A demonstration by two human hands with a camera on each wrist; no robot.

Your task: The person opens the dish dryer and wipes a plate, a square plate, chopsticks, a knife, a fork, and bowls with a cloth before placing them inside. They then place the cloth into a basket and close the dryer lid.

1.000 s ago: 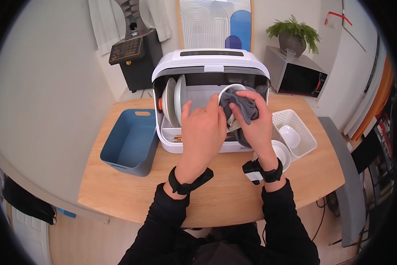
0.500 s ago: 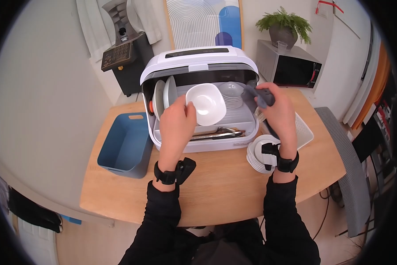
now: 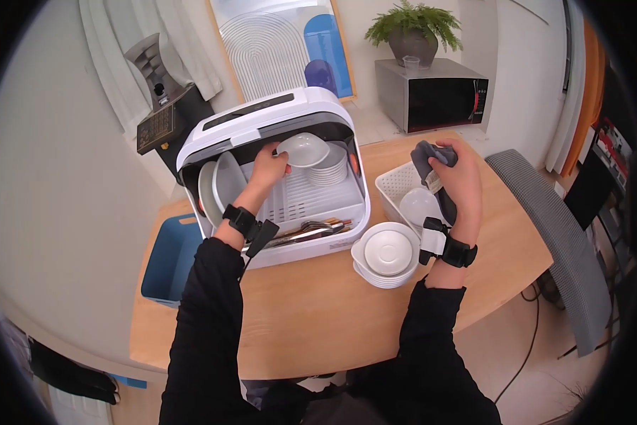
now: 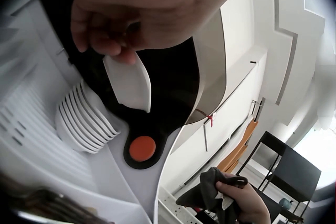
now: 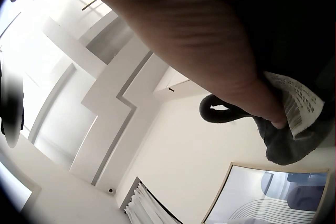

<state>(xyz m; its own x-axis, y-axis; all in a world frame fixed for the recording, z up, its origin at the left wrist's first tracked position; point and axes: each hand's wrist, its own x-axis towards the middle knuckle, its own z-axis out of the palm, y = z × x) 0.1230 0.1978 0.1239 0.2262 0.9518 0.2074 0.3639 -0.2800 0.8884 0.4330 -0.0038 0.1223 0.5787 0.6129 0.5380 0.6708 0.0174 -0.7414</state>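
Observation:
In the head view my left hand [image 3: 267,171] pinches a white bowl [image 3: 304,150] by its edge, inside an open white dish cabinet [image 3: 272,120]. The bowl overlaps the top of a stack of small white bowls [image 3: 327,175]. From the left wrist view, the held bowl [image 4: 130,85] is seen side-on, apart from the nested stack [image 4: 86,121]. My right hand [image 3: 460,177] grips a bunched dark grey cloth [image 3: 431,157] over a white perforated basket [image 3: 388,185]. A printed white label [image 5: 299,106] shows on the cloth in the right wrist view.
Two plates [image 3: 226,180] stand upright at the cabinet's left, and cutlery [image 3: 311,230] lies in its front tray. One white bowl [image 3: 419,204] sits in the basket. Stacked white dishes [image 3: 388,253] stand before it. A blue bin [image 3: 166,258] is at the left.
My left hand has carried the bowl further into the cabinet, up beside the stack. The right hand, which had the cloth at the bowl, has moved away right with it. The head view has turned right.

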